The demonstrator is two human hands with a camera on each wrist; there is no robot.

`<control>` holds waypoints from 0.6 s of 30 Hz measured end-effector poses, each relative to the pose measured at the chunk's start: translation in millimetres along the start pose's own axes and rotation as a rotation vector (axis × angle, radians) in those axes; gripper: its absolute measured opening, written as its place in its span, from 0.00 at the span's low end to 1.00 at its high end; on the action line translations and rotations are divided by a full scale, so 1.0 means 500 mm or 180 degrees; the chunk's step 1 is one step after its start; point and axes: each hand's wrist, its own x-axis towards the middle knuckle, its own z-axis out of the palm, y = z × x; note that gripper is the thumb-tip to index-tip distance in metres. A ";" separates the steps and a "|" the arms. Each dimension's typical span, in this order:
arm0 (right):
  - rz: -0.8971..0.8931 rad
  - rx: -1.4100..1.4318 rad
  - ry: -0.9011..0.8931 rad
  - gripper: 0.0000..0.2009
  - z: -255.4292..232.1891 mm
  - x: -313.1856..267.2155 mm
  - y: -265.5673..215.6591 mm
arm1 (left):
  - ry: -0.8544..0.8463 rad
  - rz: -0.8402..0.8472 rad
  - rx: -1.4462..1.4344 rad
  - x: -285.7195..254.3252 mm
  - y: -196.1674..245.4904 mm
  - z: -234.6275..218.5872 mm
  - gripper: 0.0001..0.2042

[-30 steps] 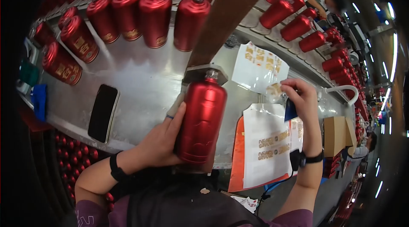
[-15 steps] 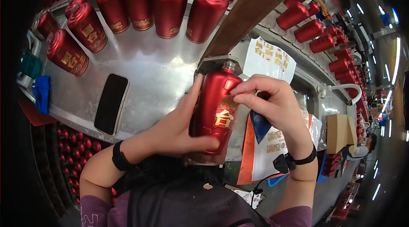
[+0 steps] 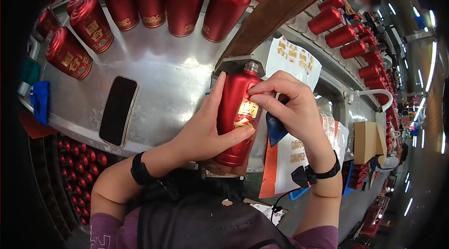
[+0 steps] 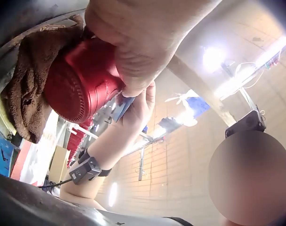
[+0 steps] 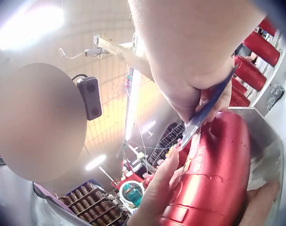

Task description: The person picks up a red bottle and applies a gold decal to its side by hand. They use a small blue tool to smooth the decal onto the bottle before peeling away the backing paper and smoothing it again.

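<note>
A red bottle [image 3: 229, 104] with a clear glass neck leans on a brown cloth [image 4: 32, 84] in front of me. My left hand [image 3: 199, 134] grips its side, the thumb lying over the lower of the gold characters [image 3: 248, 108] on its front. At the upper end of these characters, my right hand [image 3: 292, 106] pinches the gold sticker between thumb and index finger. A blue scraper blade [image 3: 277, 132] is tucked in the same hand, below the fingers. The right wrist view shows this blade [image 5: 213, 99] close over the bottle's face.
Several red bottles [image 3: 187, 3] stand along the back of the metal table [image 3: 154, 66]. A phone [image 3: 119, 111] lies at left. Sticker sheets [image 3: 292, 62] lie at right, beside an orange folder [image 3: 269, 174]. A wooden post [image 3: 262, 20] rises behind the bottle.
My right hand has come left from the sticker sheets to the bottle with a gold sticker. Gold characters now show on the bottle's front. My left thumb has moved up onto them.
</note>
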 end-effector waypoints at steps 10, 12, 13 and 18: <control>-0.0124 -0.0125 0.0065 0.06 0.003 0.007 0.003 | 0.0170 0.0005 0.0062 0.002 -0.007 0.007 0.55; -0.0121 -0.0115 0.0048 0.06 0.004 0.007 0.002 | 0.0179 0.0019 0.0103 0.001 -0.007 0.006 0.55; -0.0102 -0.0098 0.0039 0.06 0.003 0.007 0.003 | 0.0187 0.0036 0.0145 0.001 -0.007 0.006 0.55; -0.0105 -0.0038 0.0046 0.07 0.006 0.010 0.006 | 0.0164 0.0072 0.0112 0.002 -0.008 0.001 0.55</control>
